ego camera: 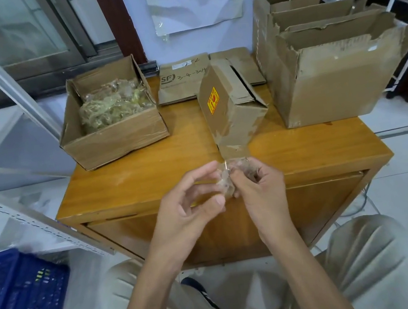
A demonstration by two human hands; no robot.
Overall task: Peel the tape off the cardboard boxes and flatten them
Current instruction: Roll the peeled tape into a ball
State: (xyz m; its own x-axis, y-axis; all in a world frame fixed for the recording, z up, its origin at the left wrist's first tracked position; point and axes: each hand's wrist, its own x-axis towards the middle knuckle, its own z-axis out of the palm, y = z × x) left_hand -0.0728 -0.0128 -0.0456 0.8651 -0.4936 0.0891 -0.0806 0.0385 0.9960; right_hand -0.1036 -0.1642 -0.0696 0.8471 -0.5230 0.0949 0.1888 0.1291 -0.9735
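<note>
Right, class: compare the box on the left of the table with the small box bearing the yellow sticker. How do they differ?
The left box sits flat with its top open, while the sticker box leans tilted. The left box holds a heap of crumpled tape; nothing shows inside the sticker box. The left box is wider and lower, the sticker box narrower. Both are brown cardboard on the table.

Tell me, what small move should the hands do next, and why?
Probably carry the tape wad to the open box at left and drop it. Both hands, left and right, pinch crumpled tape that looks free of the small box, and the open box already holds peeled tape.
</note>
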